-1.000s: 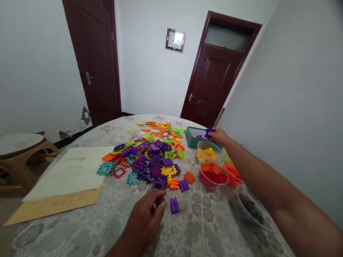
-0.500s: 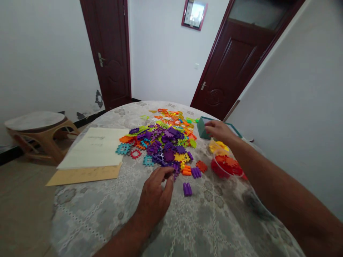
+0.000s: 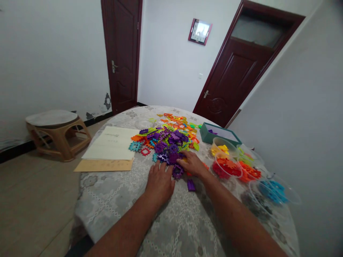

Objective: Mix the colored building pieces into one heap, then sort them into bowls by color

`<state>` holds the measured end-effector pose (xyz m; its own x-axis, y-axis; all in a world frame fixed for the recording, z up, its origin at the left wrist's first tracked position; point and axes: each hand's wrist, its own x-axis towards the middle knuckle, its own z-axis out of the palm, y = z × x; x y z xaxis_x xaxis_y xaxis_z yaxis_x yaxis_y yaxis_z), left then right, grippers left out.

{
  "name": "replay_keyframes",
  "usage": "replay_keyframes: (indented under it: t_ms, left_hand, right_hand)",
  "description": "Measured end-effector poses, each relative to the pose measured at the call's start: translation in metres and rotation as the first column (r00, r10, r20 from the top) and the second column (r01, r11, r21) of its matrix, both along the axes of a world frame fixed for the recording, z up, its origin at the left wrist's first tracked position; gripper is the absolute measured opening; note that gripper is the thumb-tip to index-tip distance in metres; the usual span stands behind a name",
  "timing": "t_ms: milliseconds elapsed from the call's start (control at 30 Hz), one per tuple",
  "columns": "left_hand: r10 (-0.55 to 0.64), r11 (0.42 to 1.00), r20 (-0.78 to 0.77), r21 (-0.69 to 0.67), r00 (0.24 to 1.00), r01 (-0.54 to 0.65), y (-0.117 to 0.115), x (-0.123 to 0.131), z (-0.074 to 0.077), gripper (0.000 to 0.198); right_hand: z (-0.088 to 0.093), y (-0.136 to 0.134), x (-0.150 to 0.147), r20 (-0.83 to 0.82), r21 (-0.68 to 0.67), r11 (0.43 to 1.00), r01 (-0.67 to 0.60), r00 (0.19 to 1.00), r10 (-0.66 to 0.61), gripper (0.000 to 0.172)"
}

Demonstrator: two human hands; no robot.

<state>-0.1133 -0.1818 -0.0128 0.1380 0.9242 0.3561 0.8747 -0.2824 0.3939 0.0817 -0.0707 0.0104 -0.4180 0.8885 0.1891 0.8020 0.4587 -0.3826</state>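
A heap of colourful plastic pieces (image 3: 171, 137) covers the middle of the table, purple ones mostly at its near side. My left hand (image 3: 160, 180) rests palm down at the heap's near edge, fingers apart, beside a purple square piece (image 3: 177, 171). At the near right of the heap, my right hand (image 3: 191, 163) has its thumb and fingers at a dark purple piece (image 3: 173, 158); whether it grips this piece is unclear. A small purple ribbed piece (image 3: 191, 185) lies alone on the cloth below my right hand.
Clear bowls hold yellow (image 3: 221, 150), red (image 3: 227, 167), orange (image 3: 249, 172) and blue pieces (image 3: 273, 191) on the right. Behind them is a green box (image 3: 206, 135) with purple pieces inside. Papers (image 3: 108, 144) lie left; a stool (image 3: 60, 134) stands beyond.
My right hand has come back from the green box to the near side of the heap. My left hand has flattened, its fingers now spread. The view has shifted, showing more bowls on the right.
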Motion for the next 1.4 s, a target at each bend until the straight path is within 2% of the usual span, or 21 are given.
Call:
replay_keyframes:
  t_ms: [133, 267, 367, 533, 633, 733, 800, 933, 1000, 1200, 1267, 1400]
  left_hand:
    - [-0.061, 0.99, -0.07, -0.13, 0.996, 0.051, -0.01, -0.002, 0.021, 0.034]
    - [-0.193, 0.955, -0.089, -0.247, 0.977, 0.166, -0.027, -0.005, 0.036, 0.044]
    - [-0.277, 0.928, -0.085, -0.284, 0.957, 0.243, -0.037, -0.012, 0.04, 0.041]
    - [-0.227, 0.935, -0.077, -0.297, 0.971, 0.196, -0.044, -0.022, 0.04, 0.04]
    - [-0.199, 0.952, -0.048, -0.249, 0.979, 0.181, -0.043, -0.022, 0.039, 0.044]
    - [-0.181, 0.966, -0.042, -0.194, 0.983, 0.17, -0.038, -0.02, 0.036, 0.045]
    - [-0.196, 0.968, -0.033, -0.17, 0.98, 0.188, -0.035, -0.019, 0.032, 0.05]
    - [-0.241, 0.959, -0.035, -0.165, 0.97, 0.233, -0.031, -0.013, 0.026, 0.064]
    - [-0.246, 0.957, -0.061, -0.171, 0.967, 0.233, -0.03, -0.008, 0.027, 0.065]
    - [-0.213, 0.962, -0.146, -0.203, 0.966, 0.182, -0.022, 0.003, 0.035, 0.058]
    - [-0.188, 0.968, -0.168, -0.2, 0.968, 0.153, -0.018, 0.002, 0.037, 0.05]
    - [-0.131, 0.98, -0.171, -0.174, 0.977, 0.101, -0.01, -0.009, 0.035, 0.032]
  right_hand:
    - [-0.004, -0.029, 0.005, -0.003, 0.046, 0.995, -0.091, 0.996, 0.091, 0.047]
    - [-0.001, -0.061, 0.011, -0.041, 0.062, 0.991, -0.115, 0.992, 0.118, 0.044]
    - [-0.001, -0.084, 0.014, -0.092, 0.049, 0.992, -0.115, 0.989, 0.119, 0.043]
    - [-0.011, -0.096, 0.011, -0.308, 0.053, 0.998, -0.037, 0.95, 0.052, 0.037]
    - [-0.016, -0.087, 0.005, -0.525, -0.079, 0.997, 0.013, 0.849, -0.052, 0.037]
    - [-0.018, -0.077, 0.006, -0.716, -0.265, 0.964, 0.019, 0.666, -0.21, 0.038]
    - [-0.018, -0.072, 0.015, -0.754, -0.281, 0.959, 0.034, 0.611, -0.242, 0.038]
    - [-0.01, -0.068, 0.044, -0.626, -0.25, 0.957, 0.145, 0.731, -0.274, 0.033]
    - [-0.004, -0.067, 0.055, -0.57, -0.282, 0.942, 0.183, 0.758, -0.318, 0.027]
    - [0.005, -0.066, 0.061, -0.618, -0.447, 0.885, 0.132, 0.669, -0.412, 0.024]
    - [0.005, -0.067, 0.063, -0.603, -0.441, 0.89, 0.116, 0.697, -0.389, 0.022]
    - [0.003, -0.069, 0.067, -0.491, -0.342, 0.93, 0.131, 0.82, -0.296, 0.024]
